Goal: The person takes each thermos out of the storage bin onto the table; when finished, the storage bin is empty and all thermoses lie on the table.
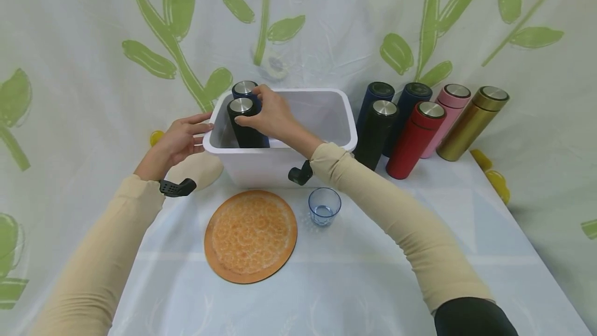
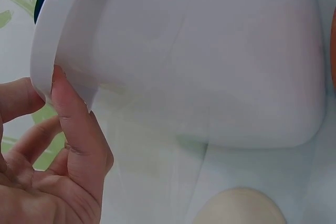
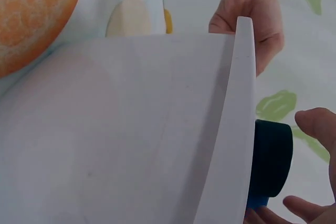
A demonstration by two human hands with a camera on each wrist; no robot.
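- One round orange mat (image 1: pixel 251 236) lies nearest, one small glass cup (image 1: pixel 324 206) just beside it.
- Left hand (image 1: pixel 174 141), fingers straight, touches the white tub's (image 1: pixel 280 162) left rim.
- Right hand (image 1: pixel 270 115) curls round the black flask (image 1: pixel 243 123) inside the tub; two flasks stand there.
- Six flasks (image 1: pixel 422 123) stand outside, right of the tub.

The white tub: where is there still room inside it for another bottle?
The white tub is bare across its middle and right. Its left corner is crowded: the right hand grips a black bottle beside a blue bottle. The left hand touches the left rim.
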